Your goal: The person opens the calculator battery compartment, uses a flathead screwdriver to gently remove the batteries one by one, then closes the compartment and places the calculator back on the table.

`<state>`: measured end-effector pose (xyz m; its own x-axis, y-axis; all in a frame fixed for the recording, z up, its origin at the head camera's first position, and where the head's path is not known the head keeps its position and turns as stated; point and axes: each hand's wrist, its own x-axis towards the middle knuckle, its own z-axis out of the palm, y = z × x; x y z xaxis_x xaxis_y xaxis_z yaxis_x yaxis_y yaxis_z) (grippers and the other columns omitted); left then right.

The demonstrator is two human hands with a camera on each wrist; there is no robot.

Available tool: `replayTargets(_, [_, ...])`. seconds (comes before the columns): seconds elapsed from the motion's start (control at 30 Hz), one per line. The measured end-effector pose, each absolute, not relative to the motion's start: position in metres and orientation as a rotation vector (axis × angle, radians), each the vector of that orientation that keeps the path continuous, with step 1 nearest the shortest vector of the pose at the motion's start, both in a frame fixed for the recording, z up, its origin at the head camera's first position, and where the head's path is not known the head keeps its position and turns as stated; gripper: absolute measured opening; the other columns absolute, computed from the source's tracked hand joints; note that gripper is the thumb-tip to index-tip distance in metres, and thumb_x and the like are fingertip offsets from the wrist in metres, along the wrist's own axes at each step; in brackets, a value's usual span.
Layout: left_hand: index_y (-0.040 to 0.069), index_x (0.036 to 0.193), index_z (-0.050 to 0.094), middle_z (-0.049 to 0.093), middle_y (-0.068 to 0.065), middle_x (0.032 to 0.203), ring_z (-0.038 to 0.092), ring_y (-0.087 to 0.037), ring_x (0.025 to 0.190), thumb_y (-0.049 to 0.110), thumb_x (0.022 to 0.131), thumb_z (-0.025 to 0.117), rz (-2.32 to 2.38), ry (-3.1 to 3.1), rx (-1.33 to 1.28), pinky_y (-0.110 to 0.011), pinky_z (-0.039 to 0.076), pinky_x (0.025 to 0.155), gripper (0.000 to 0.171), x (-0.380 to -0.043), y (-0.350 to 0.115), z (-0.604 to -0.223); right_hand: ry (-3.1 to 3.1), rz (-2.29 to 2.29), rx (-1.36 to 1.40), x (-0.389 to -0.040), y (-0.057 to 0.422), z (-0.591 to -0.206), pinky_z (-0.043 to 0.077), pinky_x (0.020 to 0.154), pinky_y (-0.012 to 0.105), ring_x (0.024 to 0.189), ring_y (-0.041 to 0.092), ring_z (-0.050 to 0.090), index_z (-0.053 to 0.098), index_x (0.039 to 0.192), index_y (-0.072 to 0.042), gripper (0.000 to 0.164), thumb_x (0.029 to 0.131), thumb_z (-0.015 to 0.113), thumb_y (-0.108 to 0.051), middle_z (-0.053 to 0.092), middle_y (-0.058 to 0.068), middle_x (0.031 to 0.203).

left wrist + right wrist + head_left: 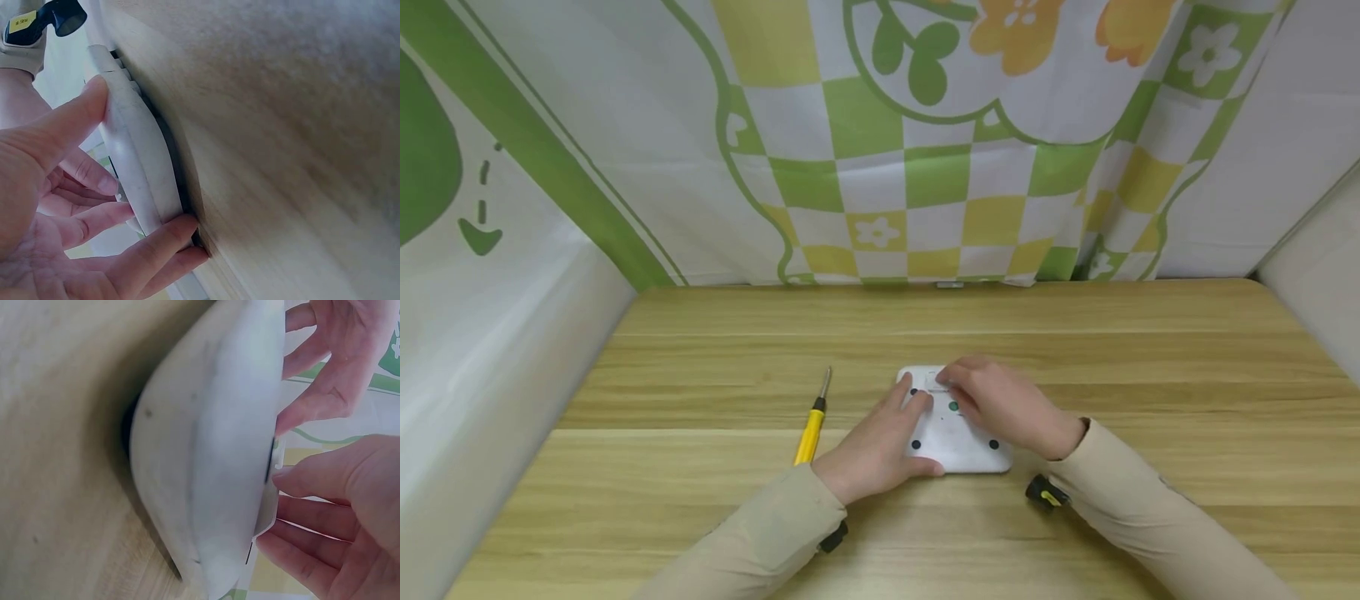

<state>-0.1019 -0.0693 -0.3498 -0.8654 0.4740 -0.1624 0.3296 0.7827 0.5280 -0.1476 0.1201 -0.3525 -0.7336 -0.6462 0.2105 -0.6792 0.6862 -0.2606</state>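
A white calculator [962, 450] lies face down on the wooden table, its back with round black feet turned up. My left hand [880, 442] grips it at the left, thumb on the near edge and fingers at the far left side. At the far end of the back, my right hand [1003, 408] pinches a small white battery cover [267, 509] between thumb and fingers. In the right wrist view that cover stands tilted up from the back. My fingers partly hide the compartment beneath it. A green round spot [954, 407] shows on the back beside my right hand.
A yellow-handled screwdriver [810, 433] lies left of the calculator, its tip pointing away and its handle end behind my left forearm. At the table's [1187, 375] far edge hangs a green, yellow and white checked curtain [936, 179]. White fabric [497, 333] covers the left side.
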Motion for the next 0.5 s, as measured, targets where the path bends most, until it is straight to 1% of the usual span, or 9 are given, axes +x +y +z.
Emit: replayTargets(0.5, [0.004,0.141,0.039,0.016,-0.027,0.155,0.030,-0.042,0.139,0.035,0.082,0.075,0.738,2.677,0.608,-0.047,0.036,0.109,0.076,-0.1019,-0.0687,-0.3497,-2.838,0.488,1.116,-0.1505,0.1201,-0.3488,0.056,0.080,0.035,0.095,0.022,0.068,0.069,0.109,0.000,0.020,0.089,0.064,-0.002,0.071,0.010,0.103])
